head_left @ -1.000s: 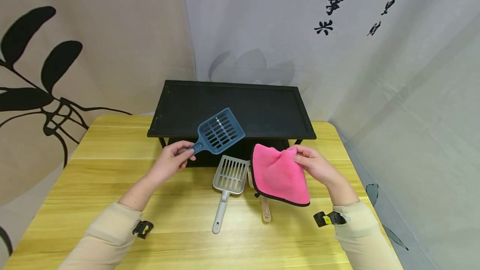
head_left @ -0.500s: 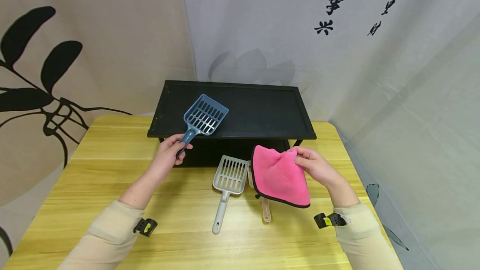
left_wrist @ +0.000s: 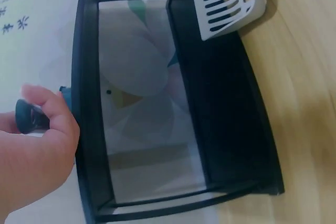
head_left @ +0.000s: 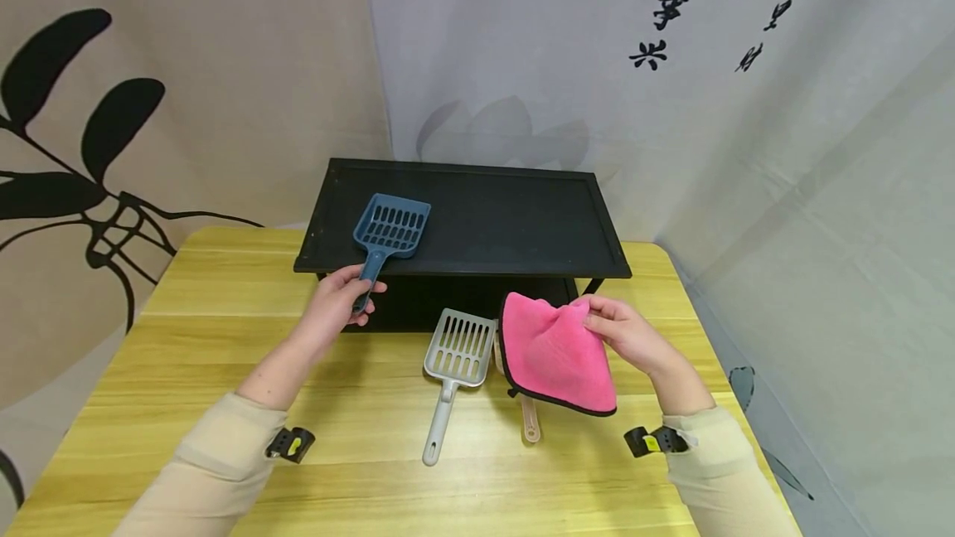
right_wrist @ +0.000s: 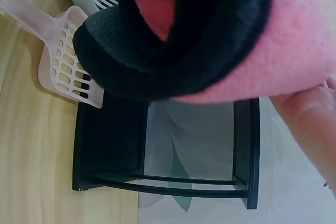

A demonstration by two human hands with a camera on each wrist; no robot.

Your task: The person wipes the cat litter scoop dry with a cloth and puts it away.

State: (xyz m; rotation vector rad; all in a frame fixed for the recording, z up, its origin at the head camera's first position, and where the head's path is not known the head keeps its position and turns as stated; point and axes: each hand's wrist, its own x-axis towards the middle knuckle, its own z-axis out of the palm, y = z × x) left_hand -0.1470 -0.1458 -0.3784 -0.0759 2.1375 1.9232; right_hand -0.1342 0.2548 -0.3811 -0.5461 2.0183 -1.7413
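Observation:
A blue slotted litter scoop is gripped by the handle in my left hand, its head over the left part of the black shelf's top. Whether the head touches that top I cannot tell. In the left wrist view my fingers curl round the handle beside the shelf edge. My right hand pinches the top corner of a pink cloth with black edging, which hangs down. Beneath the cloth, a pale pink litter scoop is mostly hidden; the right wrist view shows its slotted head.
A light grey litter scoop lies on the wooden table before the shelf, handle toward me. The black lower shelf board sits below the top. A printed fabric backdrop hangs behind.
My left hand has swung the blue litter scoop up and left, then turned its head lower over the shelf top. The right hand and pink cloth have barely moved.

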